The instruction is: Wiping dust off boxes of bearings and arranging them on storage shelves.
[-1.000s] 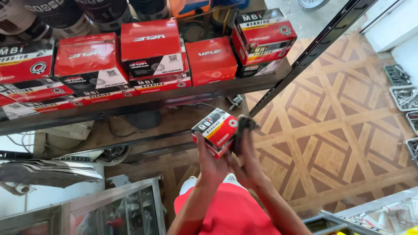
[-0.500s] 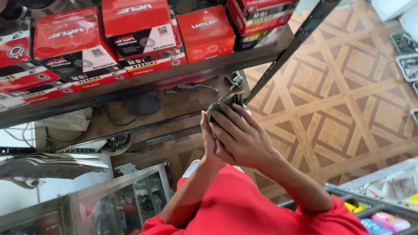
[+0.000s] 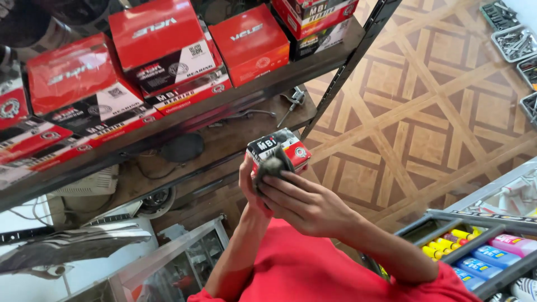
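Small red, white and black cardboard box (image 3: 278,152) mid-frame, left hand (image 3: 250,178) gripping behind, right hand (image 3: 305,204) fingers (image 3: 279,187) pressing dark grey cloth (image 3: 270,168) on near face.

A dark metal shelf (image 3: 313,67) runs across the top, loaded with red cardboard boxes (image 3: 162,53) stacked side by side, some with black and white panels. On the lower wooden shelf (image 3: 235,134) lie a dark rounded object (image 3: 180,148), thin cables and a small metal tool (image 3: 293,100). The floor (image 3: 425,123) is patterned parquet in brown and tan. At the right edge stand grey trays of metal parts (image 3: 514,39). Lower right, a dark rack (image 3: 475,221) holds yellow tubes (image 3: 444,246) and pink and blue packets (image 3: 503,251).
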